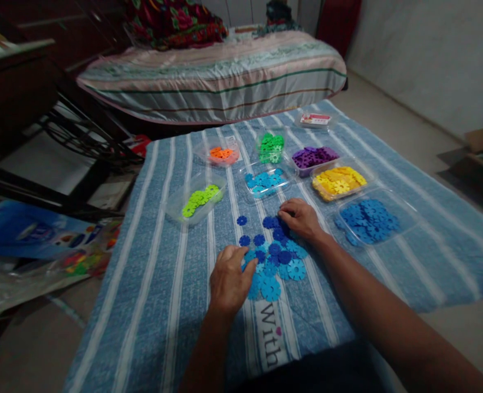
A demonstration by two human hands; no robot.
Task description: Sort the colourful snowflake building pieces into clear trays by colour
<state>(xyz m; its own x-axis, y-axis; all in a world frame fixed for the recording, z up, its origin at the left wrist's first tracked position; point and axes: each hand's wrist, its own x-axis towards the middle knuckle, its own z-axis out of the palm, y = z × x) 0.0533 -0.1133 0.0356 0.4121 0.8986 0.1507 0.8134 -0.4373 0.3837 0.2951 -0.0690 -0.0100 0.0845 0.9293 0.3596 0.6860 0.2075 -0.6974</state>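
A loose pile of light blue snowflake discs (270,288) lies on the striped cloth, with darker blue discs (284,257) scattered on top and beyond it. At the pile's left side is my left hand (230,278), thumb and index finger apart, the fingertips over the nearest discs. My right hand (301,218) rests at the far right of the pile beside dark blue discs. Its fingers are curled together against the thumb, and what they hold, if anything, is hidden. A few dark blue discs (241,220) lie singly on the cloth beyond my left hand.
Clear plastic boxes stand beyond the pile, holding lime discs (200,200), orange discs (222,155), green discs (271,147), light blue discs (266,182), purple discs (314,158), yellow discs (340,182) and blue discs (368,220). A labelled lid (315,119) lies at the far edge.
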